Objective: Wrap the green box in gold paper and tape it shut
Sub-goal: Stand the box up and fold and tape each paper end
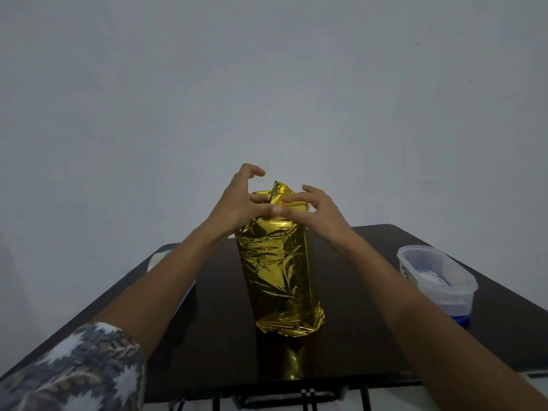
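Folding top flap of upright gold paper (278,262)
We're pinching crinkly, slippery foil together with left hand (237,203) and right hand (314,212); gripping at top edges, it's light and tippy

I see the box upright on the dark table — fully covered in crinkled gold paper (278,271), top end bunched, not flat.

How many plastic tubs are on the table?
1: a clear tub near the table's right edge. The left arm hides part of something pale, unidentifiable.
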`<state>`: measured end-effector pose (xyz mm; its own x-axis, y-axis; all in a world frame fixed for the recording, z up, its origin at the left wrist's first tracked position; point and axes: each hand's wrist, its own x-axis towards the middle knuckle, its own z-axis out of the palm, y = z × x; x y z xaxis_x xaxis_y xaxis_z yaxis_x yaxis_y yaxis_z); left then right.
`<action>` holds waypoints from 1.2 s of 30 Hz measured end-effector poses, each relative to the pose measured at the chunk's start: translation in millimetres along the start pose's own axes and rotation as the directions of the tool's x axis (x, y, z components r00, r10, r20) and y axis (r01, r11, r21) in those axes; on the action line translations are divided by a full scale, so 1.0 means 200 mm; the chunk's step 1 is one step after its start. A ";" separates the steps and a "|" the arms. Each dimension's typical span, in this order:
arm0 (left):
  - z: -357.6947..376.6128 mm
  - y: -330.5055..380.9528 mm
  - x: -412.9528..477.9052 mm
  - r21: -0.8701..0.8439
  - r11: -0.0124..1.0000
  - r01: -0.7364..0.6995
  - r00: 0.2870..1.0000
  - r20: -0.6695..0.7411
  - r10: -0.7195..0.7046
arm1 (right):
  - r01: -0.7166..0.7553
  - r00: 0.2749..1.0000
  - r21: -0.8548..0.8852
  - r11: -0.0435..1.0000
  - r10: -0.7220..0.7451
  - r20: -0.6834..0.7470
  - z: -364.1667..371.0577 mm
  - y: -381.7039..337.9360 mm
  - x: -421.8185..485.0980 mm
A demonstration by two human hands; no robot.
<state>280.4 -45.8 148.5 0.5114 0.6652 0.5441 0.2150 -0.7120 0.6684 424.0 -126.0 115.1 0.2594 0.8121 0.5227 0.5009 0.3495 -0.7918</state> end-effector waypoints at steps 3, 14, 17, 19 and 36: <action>0.00 0.00 0.00 0.000 1.000 0.004 1.000 -0.020 -0.004 | -0.021 0.992 -0.026 0.999 0.024 0.126 -0.04 -0.02 0.01; 0.00 0.00 -0.04 0.005 1.000 0.014 0.998 -0.060 -0.013 | -0.137 0.943 -0.165 0.977 0.179 0.279 -0.04 -0.12 0.03; -0.01 0.00 -0.03 -0.149 0.987 0.060 0.994 -0.086 -0.073 | -0.162 0.934 -0.184 0.969 0.211 0.287 -0.07 -0.13 0.01; -0.03 0.03 -0.02 -0.448 0.884 0.134 0.978 -0.081 -0.190 | -0.182 0.933 -0.170 0.969 0.224 0.280 -0.08 -0.14 0.00; -0.09 0.15 -0.04 -0.218 0.973 0.075 0.996 -0.025 -0.082 | -0.196 0.937 -0.175 0.965 0.237 0.258 -0.06 -0.16 -0.04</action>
<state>268.2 -68.9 172.7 0.4713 0.7268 0.4996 0.0664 -0.5941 0.8016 416.2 -149.5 141.2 0.1490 0.9639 0.2205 0.5773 0.0962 -0.8109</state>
